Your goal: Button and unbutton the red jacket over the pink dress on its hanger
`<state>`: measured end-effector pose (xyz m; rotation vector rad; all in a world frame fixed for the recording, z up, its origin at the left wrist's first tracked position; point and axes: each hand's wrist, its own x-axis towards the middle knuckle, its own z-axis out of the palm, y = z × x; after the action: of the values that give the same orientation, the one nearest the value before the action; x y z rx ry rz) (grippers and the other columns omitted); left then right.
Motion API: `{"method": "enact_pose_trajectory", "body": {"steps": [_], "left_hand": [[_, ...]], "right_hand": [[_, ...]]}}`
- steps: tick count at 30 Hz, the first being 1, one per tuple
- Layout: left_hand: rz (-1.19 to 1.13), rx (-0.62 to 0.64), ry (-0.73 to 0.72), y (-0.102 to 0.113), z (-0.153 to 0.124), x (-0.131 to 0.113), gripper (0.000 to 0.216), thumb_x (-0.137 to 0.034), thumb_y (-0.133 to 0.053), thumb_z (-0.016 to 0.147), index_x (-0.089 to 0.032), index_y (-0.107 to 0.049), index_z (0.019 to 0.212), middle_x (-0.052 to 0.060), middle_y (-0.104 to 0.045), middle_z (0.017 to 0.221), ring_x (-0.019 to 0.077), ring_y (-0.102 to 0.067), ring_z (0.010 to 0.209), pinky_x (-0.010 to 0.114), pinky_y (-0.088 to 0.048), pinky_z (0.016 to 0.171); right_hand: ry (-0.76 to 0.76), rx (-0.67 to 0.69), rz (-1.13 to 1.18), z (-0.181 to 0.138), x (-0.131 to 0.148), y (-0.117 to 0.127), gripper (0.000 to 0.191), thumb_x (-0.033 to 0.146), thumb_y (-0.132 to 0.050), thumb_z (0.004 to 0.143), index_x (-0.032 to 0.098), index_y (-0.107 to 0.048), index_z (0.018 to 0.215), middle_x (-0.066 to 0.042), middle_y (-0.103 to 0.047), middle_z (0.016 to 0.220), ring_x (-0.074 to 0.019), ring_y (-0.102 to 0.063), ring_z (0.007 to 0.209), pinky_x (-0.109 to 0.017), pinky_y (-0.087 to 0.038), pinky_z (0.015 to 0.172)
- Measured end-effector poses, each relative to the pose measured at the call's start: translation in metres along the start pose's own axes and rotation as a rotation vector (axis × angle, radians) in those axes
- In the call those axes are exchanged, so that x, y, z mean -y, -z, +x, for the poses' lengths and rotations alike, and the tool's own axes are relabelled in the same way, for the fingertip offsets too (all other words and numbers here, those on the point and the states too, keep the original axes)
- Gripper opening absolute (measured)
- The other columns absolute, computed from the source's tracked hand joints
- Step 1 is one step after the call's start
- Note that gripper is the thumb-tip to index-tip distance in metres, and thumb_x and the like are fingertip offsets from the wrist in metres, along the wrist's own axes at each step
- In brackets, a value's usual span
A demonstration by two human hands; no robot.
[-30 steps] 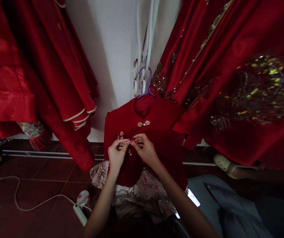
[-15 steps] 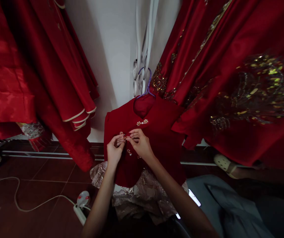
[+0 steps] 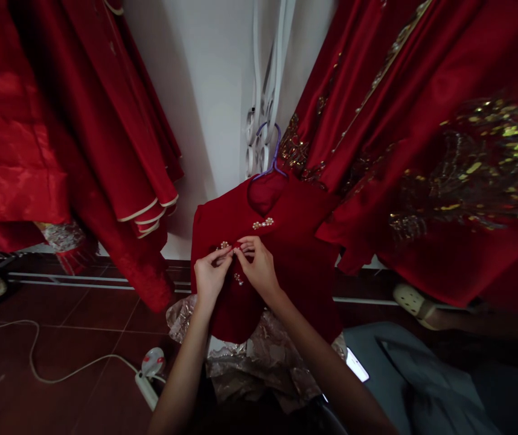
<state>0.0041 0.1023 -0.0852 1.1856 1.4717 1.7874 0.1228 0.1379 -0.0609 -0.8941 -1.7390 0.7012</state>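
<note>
A small dark red garment (image 3: 304, 254) hangs in front of me on a purple hanger (image 3: 268, 156). Its front flap carries pearl-and-gold clasps; one closed clasp (image 3: 263, 223) sits near the collar. My left hand (image 3: 210, 277) and my right hand (image 3: 258, 267) meet at a second clasp (image 3: 225, 246) lower on the flap, fingertips of both pinched around it. A third clasp (image 3: 238, 279) shows between my hands. A beige lace skirt (image 3: 259, 356) spreads under the red top.
Long red gowns hang at left (image 3: 78, 133) and right (image 3: 422, 157), the right one with gold embroidery. A white wall is behind. A white power strip (image 3: 147, 386) and its cord lie on the dark tiled floor. A lit phone (image 3: 357, 365) rests on grey fabric.
Both hands have moved slightly up the flap, from the lower clasp area to the clasp above it. The view has barely shifted.
</note>
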Motion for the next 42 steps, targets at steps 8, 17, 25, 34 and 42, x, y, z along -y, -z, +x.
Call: {"method": "enact_pose_trajectory", "body": {"steps": [8, 17, 25, 34, 42], "left_hand": [[0.069, 0.06, -0.029, 0.008, 0.007, 0.0, 0.021, -0.028, -0.068, 0.072, -0.017, -0.073, 0.09, 0.006, -0.073, 0.091, 0.0176, -0.07, 0.078, 0.031, -0.056, 0.08], [0.115, 0.229, -0.061, 0.016, 0.022, -0.005, 0.016, -0.02, -0.066, 0.067, -0.016, -0.07, 0.082, 0.006, -0.071, 0.082, 0.0137, -0.065, 0.072, 0.027, -0.054, 0.075], [0.274, 0.173, -0.148, 0.01, -0.028, 0.014, 0.037, -0.005, -0.056, 0.069, -0.021, -0.054, 0.102, 0.004, -0.053, 0.097, 0.0113, -0.056, 0.078, 0.021, -0.049, 0.063], [0.647, 0.264, -0.345, 0.004, -0.047, 0.015, 0.016, -0.018, -0.052, 0.085, -0.024, -0.061, 0.097, 0.004, -0.045, 0.094, 0.0182, -0.05, 0.095, 0.033, -0.045, 0.087], [0.749, 0.286, -0.409, 0.005, -0.045, 0.019, 0.017, -0.023, -0.049, 0.089, -0.024, -0.061, 0.1, 0.004, -0.047, 0.091, 0.017, -0.05, 0.09, 0.029, -0.045, 0.082]], "right_hand": [[0.029, -0.01, 0.007, -0.002, -0.005, -0.002, 0.014, 0.024, -0.052, 0.084, 0.02, -0.055, 0.097, -0.006, -0.06, 0.092, -0.0158, -0.06, 0.084, -0.032, -0.055, 0.079], [0.021, -0.032, -0.001, 0.003, -0.005, -0.005, 0.013, 0.027, -0.051, 0.084, 0.019, -0.056, 0.094, -0.007, -0.062, 0.091, -0.0166, -0.062, 0.084, -0.032, -0.055, 0.077], [-0.169, 0.24, 0.013, -0.018, -0.002, 0.048, 0.022, 0.034, -0.048, 0.087, 0.02, -0.062, 0.099, -0.006, -0.069, 0.094, -0.0163, -0.068, 0.074, -0.029, -0.054, 0.066], [-0.204, 0.269, -0.474, -0.069, -0.031, 0.069, 0.023, 0.032, -0.057, 0.081, 0.018, -0.059, 0.098, -0.004, -0.062, 0.074, -0.0181, -0.061, 0.068, -0.03, -0.046, 0.066], [-0.191, 0.211, -0.428, -0.069, -0.039, 0.06, 0.006, 0.026, -0.057, 0.08, 0.021, -0.055, 0.081, -0.004, -0.061, 0.085, -0.0164, -0.06, 0.072, -0.029, -0.047, 0.07]]}}
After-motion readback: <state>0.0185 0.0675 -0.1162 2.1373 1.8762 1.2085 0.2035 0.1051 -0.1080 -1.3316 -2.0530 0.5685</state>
